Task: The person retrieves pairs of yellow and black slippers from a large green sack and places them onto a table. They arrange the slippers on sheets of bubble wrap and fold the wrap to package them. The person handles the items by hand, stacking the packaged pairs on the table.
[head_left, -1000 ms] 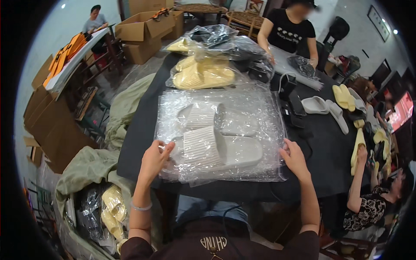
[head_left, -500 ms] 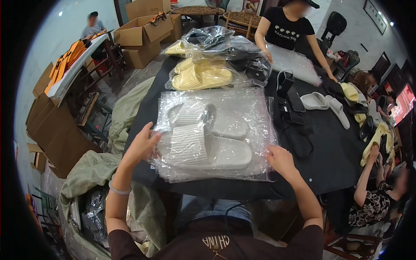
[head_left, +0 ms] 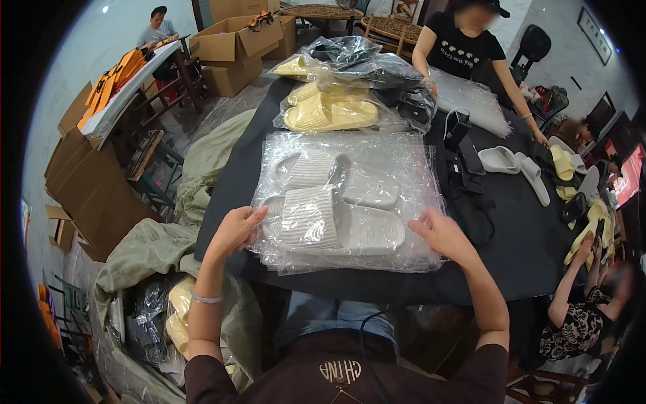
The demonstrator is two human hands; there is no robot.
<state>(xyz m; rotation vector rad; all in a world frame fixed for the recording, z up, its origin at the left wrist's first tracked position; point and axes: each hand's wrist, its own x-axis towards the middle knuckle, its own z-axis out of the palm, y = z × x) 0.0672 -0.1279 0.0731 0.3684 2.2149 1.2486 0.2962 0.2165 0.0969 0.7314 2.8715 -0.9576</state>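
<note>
A pair of light grey slide slippers (head_left: 370, 229) with ribbed straps lies side by side in a clear plastic bag (head_left: 404, 151). The bag rests flat on a stack of similar clear bags at the near edge of the black-covered table (head_left: 518, 249). At the bag's left edge, my left hand (head_left: 237, 230) pinches the plastic between thumb and fingers. My right hand (head_left: 439, 234) is over the right edge, beside the slipper heels, its thumb and fingertips slightly apart and touching the plastic.
Bagged pale yellow slippers (head_left: 330, 113) and bagged black ones (head_left: 417, 111) are piled beyond. Black devices (head_left: 461, 158) and loose grey slippers (head_left: 531, 176) lie right. An open sack (head_left: 145, 256) stands left. One co-worker (head_left: 464, 47) stands opposite; another (head_left: 592, 303) handles yellow slippers at right.
My right hand has shifted inward and slightly away from me over the bag's edge. My left hand has slid slightly nearer along the left edge. The whole view has shifted a little.
</note>
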